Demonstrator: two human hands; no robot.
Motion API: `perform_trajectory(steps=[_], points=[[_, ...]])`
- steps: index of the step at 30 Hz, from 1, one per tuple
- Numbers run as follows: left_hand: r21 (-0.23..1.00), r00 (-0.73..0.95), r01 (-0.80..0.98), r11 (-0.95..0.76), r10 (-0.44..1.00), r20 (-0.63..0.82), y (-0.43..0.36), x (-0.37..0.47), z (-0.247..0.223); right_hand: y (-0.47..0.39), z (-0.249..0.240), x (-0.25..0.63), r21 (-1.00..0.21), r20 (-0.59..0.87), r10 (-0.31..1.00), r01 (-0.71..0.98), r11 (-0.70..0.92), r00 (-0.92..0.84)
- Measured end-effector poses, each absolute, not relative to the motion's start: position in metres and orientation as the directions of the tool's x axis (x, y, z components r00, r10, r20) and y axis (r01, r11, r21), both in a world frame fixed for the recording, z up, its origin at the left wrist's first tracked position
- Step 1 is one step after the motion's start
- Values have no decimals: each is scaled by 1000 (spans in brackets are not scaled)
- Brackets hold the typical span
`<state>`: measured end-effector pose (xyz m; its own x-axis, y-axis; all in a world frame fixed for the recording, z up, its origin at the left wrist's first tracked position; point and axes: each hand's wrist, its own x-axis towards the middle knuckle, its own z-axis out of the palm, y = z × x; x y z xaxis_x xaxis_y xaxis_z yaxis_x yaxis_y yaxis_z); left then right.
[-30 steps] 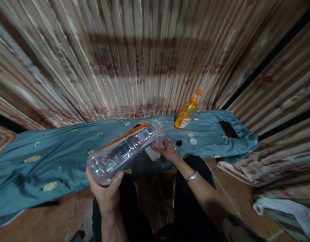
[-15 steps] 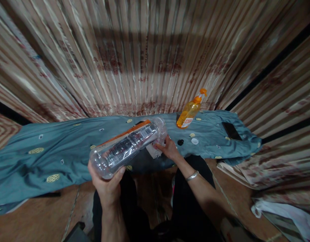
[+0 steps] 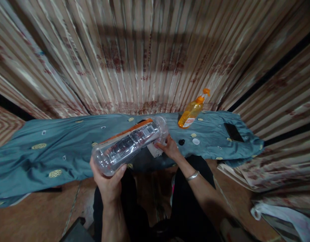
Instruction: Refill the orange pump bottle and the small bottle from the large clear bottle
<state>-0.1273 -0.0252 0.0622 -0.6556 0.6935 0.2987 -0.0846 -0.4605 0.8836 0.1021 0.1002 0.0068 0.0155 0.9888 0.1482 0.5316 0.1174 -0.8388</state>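
Striped, pleated curtains fill the background, and a teal cloth (image 3: 56, 151) with small gold motifs covers the tabletop. Left hand (image 3: 108, 179) is clamped round the base of a large clear bottle (image 3: 129, 144), which lies tilted, its neck pointing away toward the right hand. Right hand (image 3: 170, 149) sits at the bottle's mouth, fingers closed on a white wad (image 3: 155, 151) pressed against the neck; what the wad is cannot be told. A metal bangle (image 3: 192, 175) rings that wrist. Further back on the cloth stands an orange pump bottle (image 3: 192, 111), upright, close to the curtain. Just beside the right hand lie a small black cap (image 3: 181, 142) and a white cap (image 3: 195, 141), apart from each other. A dark phone (image 3: 232, 132) rests flat near the cloth's right end.
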Motion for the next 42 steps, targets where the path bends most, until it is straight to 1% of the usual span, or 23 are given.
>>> perform_trajectory(steps=[8,18,22,28,32,36,42], points=[[879,-664,-83,-470,684,303,-24,-128,60,100,9,103,-838,121,993,536,98,7],[902,-647,-8,-432,690,325,-27,-129,60,100,8,103,-843,118,993,528,100,2],[890,-652,-31,-455,685,327,-27,-129,61,101,6,103,-836,143,990,536,117,7],[898,-656,-10,-440,681,326,-26,-128,63,101,5,104,-835,163,986,529,151,-25],[903,-659,16,-430,674,333,-26,-128,63,100,7,102,-823,159,987,552,137,-7],[898,-662,-13,-439,677,321,-26,-127,64,99,10,101,-811,144,990,575,111,11],[905,-660,-6,-426,681,317,-27,-126,67,100,9,101,-819,131,991,564,105,5]])
